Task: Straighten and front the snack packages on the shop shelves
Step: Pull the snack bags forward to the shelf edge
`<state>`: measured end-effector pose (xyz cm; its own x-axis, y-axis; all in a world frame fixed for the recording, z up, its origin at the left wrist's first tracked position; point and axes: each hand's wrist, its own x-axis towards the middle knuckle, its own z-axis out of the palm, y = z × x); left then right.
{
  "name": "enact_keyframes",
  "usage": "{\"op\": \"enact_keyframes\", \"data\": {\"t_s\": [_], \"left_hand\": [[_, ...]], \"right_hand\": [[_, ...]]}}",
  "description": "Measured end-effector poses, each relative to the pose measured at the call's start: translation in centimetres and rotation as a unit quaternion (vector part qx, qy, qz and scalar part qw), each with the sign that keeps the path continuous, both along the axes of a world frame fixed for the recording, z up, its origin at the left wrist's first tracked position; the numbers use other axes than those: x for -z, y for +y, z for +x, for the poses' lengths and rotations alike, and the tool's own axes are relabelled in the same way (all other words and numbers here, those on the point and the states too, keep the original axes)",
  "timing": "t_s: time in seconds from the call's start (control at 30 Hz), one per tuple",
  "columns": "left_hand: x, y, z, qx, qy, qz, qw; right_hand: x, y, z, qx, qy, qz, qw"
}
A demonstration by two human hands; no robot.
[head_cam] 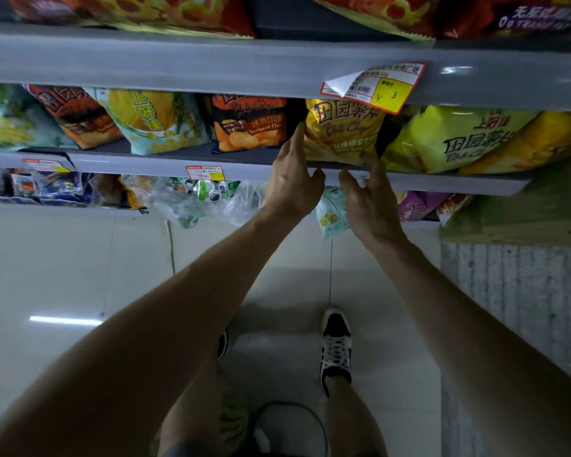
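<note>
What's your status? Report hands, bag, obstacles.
Left hand flat against yellow bag. Right hand at its bottom edge, grip unclear. Loose price tag overhangs it.

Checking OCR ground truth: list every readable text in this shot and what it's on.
"Barbecue Fla", cut off: orange bag
"田园薯片": yellow bag
"上好佳": teal bag
"上好佳", "田园薯片": green bag
"0g TRANS", rest blurred: red bag
"¥ 3": peeling price tag
Lower shelf tags: too small to read.

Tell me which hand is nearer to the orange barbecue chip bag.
Left. The left hand reaches up just right of the orange barbecue bag; the right hand is farther right, at the lower edge of the yellow bag.
</note>
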<state>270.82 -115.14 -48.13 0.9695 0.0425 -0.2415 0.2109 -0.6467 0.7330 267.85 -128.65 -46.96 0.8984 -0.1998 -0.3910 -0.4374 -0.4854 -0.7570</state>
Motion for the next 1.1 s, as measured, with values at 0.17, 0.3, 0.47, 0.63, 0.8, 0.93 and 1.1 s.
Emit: {"op": "enact_keyframes", "data": {"t_s": [0.17, 0.3, 0.47, 0.63, 0.8, 0.93, 1.1], "left_hand": [[-1.0, 3.0, -1.4, 0.039, 0.003, 0.033, 0.999], [-1.9, 6.8, -3.2, 0.058, 0.016, 0.076, 0.995], [-3.5, 12.8, -5.3, 0.032, 0.047, 0.120, 0.991], [-4.2, 18.2, -5.8, -0.024, 0.053, 0.148, 0.987], [-3.9, 23.7, -6.4, -0.115, 0.044, 0.126, 0.984], [-2.7, 27.8, -6.0, -0.184, 0.059, 0.114, 0.974], [-2.1, 31.4, -3.8, -0.224, 0.050, 0.096, 0.969]], "right_hand": [[-1.3, 1.6, -1.6, -0.022, -0.029, -0.072, 0.997], [-2.1, 4.9, -3.7, -0.124, -0.053, -0.126, 0.983], [-3.2, 10.4, -4.2, -0.193, -0.043, -0.154, 0.968], [-4.2, 15.7, -3.2, -0.246, -0.057, -0.165, 0.953], [-3.5, 20.8, -1.3, -0.244, -0.064, -0.167, 0.953], [-3.0, 24.3, -0.1, -0.220, -0.061, -0.168, 0.959], [-2.3, 26.9, 1.3, -0.171, -0.045, -0.170, 0.969]]}}
